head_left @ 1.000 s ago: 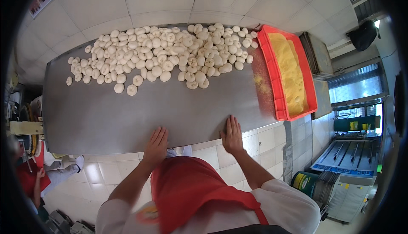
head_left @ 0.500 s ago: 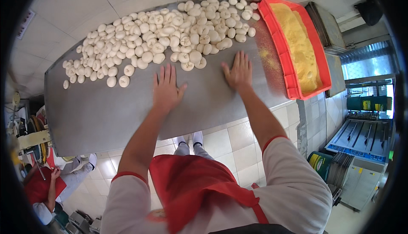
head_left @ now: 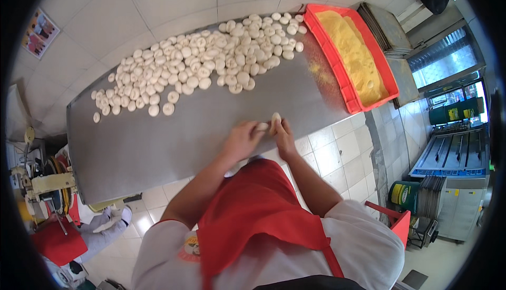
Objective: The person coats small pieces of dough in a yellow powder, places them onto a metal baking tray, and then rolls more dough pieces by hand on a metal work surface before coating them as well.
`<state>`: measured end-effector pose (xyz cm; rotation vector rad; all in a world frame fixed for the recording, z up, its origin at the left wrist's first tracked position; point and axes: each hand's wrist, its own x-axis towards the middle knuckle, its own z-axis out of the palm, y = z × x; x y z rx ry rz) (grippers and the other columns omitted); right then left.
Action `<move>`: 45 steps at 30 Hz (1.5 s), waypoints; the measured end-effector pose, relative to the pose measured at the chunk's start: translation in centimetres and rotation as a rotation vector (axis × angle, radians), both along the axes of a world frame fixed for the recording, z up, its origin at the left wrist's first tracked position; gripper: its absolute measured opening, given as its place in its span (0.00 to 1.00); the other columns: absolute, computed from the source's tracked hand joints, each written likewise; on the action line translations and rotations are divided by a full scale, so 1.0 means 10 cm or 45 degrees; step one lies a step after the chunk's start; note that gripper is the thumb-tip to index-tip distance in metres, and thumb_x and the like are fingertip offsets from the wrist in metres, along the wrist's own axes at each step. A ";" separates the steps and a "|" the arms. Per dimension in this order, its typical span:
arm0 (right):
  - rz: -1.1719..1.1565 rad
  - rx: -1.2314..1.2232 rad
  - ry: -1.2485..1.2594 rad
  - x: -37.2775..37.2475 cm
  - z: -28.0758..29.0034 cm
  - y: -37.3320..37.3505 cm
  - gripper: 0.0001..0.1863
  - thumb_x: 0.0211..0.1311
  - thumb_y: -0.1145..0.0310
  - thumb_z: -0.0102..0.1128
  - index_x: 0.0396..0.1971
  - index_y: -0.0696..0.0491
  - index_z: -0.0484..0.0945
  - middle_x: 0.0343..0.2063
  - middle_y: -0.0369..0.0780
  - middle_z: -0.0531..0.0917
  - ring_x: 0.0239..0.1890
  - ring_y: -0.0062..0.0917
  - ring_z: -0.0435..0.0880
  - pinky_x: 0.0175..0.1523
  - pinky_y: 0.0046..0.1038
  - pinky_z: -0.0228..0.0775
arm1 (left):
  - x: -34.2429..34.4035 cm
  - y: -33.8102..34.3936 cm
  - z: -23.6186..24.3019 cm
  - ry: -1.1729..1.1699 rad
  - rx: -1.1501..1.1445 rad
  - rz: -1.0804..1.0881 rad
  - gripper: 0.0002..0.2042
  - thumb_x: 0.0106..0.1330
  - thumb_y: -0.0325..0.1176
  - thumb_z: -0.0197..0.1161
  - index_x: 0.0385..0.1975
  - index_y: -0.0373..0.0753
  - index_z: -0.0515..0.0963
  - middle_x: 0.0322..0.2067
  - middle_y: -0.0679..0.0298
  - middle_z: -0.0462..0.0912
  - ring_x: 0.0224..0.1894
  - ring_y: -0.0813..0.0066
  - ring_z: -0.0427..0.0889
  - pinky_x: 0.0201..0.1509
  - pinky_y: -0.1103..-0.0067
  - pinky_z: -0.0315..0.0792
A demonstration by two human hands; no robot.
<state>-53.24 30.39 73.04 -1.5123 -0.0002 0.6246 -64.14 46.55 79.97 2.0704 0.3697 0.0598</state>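
Near the front edge of the metal table, my two hands are close together. Between the fingers of my left hand is a small pale dough ball. My right hand pinches another dough ball, which stands up above the fingertips. A wide heap of white dough balls lies beyond my hands along the back of the table. Many of these are round and flattened, and some show a crease or dimple on top.
A red tray of yellow crumbs stands at the table's right end, with crumbs scattered beside it. Dark baking sheets are stacked to its right. At lower left, a person in a red apron is near some machinery.
Both hands were spread flat near the heap. They have drawn back toward me and together, and now hold dough balls. The view has shifted slightly.
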 end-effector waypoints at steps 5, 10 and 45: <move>0.093 1.080 0.801 1.02 0.58 0.06 0.19 0.80 0.49 0.50 0.50 0.50 0.76 0.42 0.39 0.82 0.42 0.33 0.83 0.48 0.39 0.80 | 0.89 0.45 -0.01 -0.475 0.407 0.289 0.20 0.69 0.36 0.66 0.59 0.39 0.79 0.53 0.49 0.80 0.57 0.47 0.79 0.61 0.60 0.75; -0.485 1.074 0.021 2.66 1.08 0.30 0.17 0.77 0.54 0.56 0.54 0.49 0.76 0.42 0.41 0.83 0.47 0.31 0.83 0.55 0.41 0.80 | 1.17 1.30 -0.06 -0.136 0.770 -0.040 0.18 0.67 0.31 0.67 0.57 0.40 0.81 0.54 0.54 0.79 0.57 0.50 0.78 0.61 0.62 0.75; 0.427 -1.473 -1.405 2.18 0.10 0.72 0.53 0.74 0.32 0.43 0.80 0.60 0.43 0.82 0.50 0.45 0.83 0.46 0.43 0.82 0.53 0.37 | 0.63 1.30 -0.47 0.128 1.170 0.145 0.43 0.72 0.54 0.58 0.79 0.32 0.54 0.80 0.47 0.52 0.81 0.40 0.48 0.82 0.47 0.41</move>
